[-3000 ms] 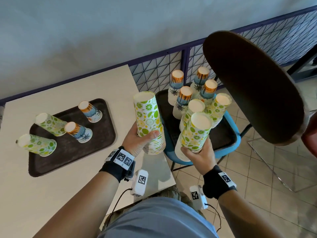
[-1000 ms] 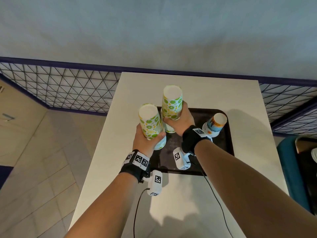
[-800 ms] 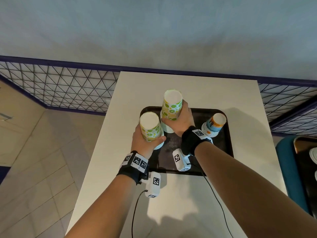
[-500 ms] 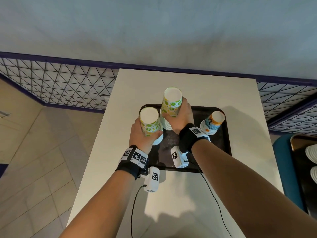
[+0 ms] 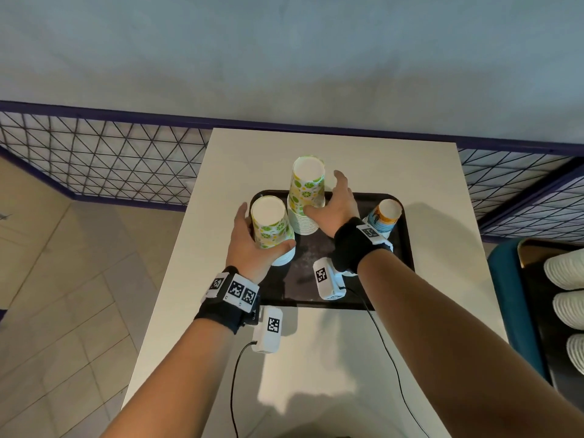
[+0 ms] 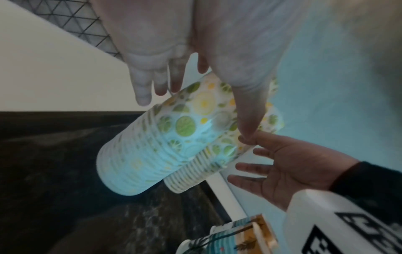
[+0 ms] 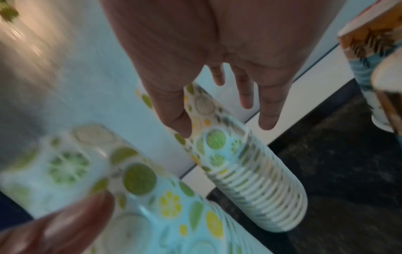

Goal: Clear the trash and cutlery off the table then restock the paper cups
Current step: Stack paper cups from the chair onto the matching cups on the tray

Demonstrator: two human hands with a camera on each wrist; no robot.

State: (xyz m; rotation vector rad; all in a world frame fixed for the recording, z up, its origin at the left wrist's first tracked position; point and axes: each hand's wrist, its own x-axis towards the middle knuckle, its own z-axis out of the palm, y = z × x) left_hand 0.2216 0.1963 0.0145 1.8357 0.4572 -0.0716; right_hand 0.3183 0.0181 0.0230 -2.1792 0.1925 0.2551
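The black tray [image 5: 401, 279] lies on the pale desk [image 5: 442, 216], and everything here is placed against it. At the tray's front-left corner stands a citrus-print stack of upturned paper cups [image 5: 271, 229], with the left hand [image 5: 252, 248] round it: thumb on the near side, fingers [image 5: 241, 216] on the far side. Near the tray's far edge, left of centre, stands a taller citrus stack [image 5: 306, 197]. The right hand [image 5: 336, 207] is beside it with fingers spread and straight; only the thumb is close to the cups.

The head view shows both stacks upright and just beside each other, but not how the left fingers meet the cups. The left wrist view [image 6: 156, 146] shows those fingers [image 6: 141, 89] reaching over the nearer stack's side, and the right hand [image 6: 289, 168] opened flat past the farther stack [image 6: 200, 173], with a gap between palm and cups. The right wrist view, blurred by motion, shows the right hand's fingers [image 7: 269, 110] apart and off the tall stack [image 7: 250, 175], with the thumb against its upper part; whether it truly touches I cannot tell.

On the tray's right side stands an orange-and-blue palm-print cup stack [image 5: 384, 218], partly hidden behind the right wrist. Off the desk to the tray's right, a blue chair [image 5: 512, 311] carries more white cup rims [image 5: 565, 273]. Behind the desk runs a purple-framed wire fence [image 5: 104, 159].
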